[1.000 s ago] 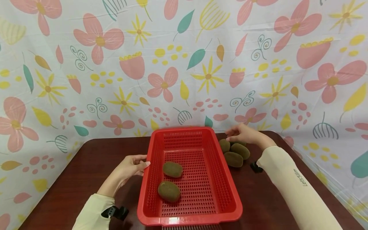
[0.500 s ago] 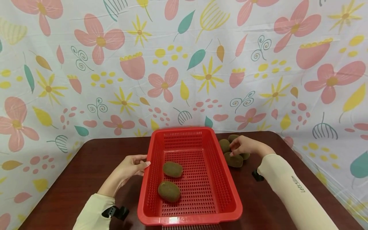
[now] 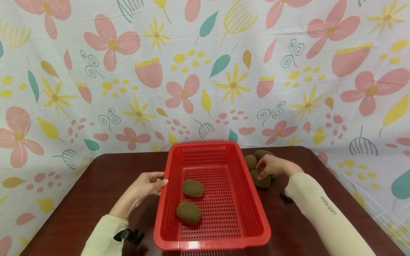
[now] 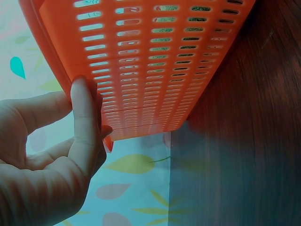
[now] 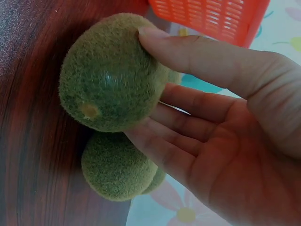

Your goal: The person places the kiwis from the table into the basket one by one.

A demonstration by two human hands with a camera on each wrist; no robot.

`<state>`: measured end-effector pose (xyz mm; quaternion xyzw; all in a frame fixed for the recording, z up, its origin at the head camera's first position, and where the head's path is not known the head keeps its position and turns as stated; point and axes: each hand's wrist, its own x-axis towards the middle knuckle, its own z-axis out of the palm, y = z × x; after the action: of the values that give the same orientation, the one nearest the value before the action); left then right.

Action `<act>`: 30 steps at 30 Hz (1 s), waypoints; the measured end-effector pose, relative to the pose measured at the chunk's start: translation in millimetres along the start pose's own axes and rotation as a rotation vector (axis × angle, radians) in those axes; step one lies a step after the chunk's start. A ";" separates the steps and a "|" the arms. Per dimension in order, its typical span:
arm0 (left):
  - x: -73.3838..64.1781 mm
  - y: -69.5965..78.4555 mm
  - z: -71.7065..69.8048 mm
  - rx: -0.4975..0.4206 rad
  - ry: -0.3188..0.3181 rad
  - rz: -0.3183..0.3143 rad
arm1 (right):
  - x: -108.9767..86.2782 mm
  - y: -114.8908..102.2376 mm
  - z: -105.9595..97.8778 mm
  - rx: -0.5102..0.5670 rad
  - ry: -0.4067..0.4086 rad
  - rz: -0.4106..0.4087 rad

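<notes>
A red plastic basket [image 3: 213, 244] with slotted walls stands in the middle of the table. Its left rim is pinched by my left hand [image 3: 144, 188], with fingers against the outer wall [image 4: 127, 61] in the left wrist view. Two brown fuzzy kiwis, one farther [image 3: 193, 188] and one nearer [image 3: 189, 213], lie inside on the basket's left half. Right of the basket, my right hand [image 3: 273, 166] holds the front kiwi [image 5: 110, 75] of a small group, thumb on one side and fingers on the other.
Beside the held fruit lie more kiwis, one near the basket wall [image 3: 250, 162] and one farther back [image 3: 262, 154]; another [image 5: 117, 169] shows below the hand in the right wrist view. A flowered cloth [image 3: 192, 117] hangs behind the dark wooden table [image 3: 105, 185].
My right hand has come down from over the back kiwis toward me and onto the front one, which it now grips. The left hand stays on the basket rim.
</notes>
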<state>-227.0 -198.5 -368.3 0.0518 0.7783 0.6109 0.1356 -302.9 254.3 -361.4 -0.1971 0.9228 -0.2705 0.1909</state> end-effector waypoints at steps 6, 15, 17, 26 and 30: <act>-0.2 0.0 -0.9 0.001 -0.007 0.010 | 0.2 -6.7 3.3 0.013 -0.022 0.049; 0.1 0.8 -0.2 0.004 -0.001 -0.001 | 2.6 -9.4 5.6 -0.027 -0.050 0.072; 0.1 0.6 0.4 0.006 -0.001 0.000 | 2.3 -9.2 5.7 -0.018 -0.053 0.080; -1.7 2.3 1.0 0.012 -0.004 -0.007 | -1.1 -9.8 -2.3 -0.027 -0.058 0.042; -1.6 2.6 0.1 0.015 -0.001 -0.010 | -1.2 -10.7 -9.9 -0.043 -0.063 0.004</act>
<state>-225.6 -198.2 -365.6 0.0495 0.7829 0.6044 0.1387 -303.6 250.7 -347.2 -0.2079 0.9223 -0.2438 0.2160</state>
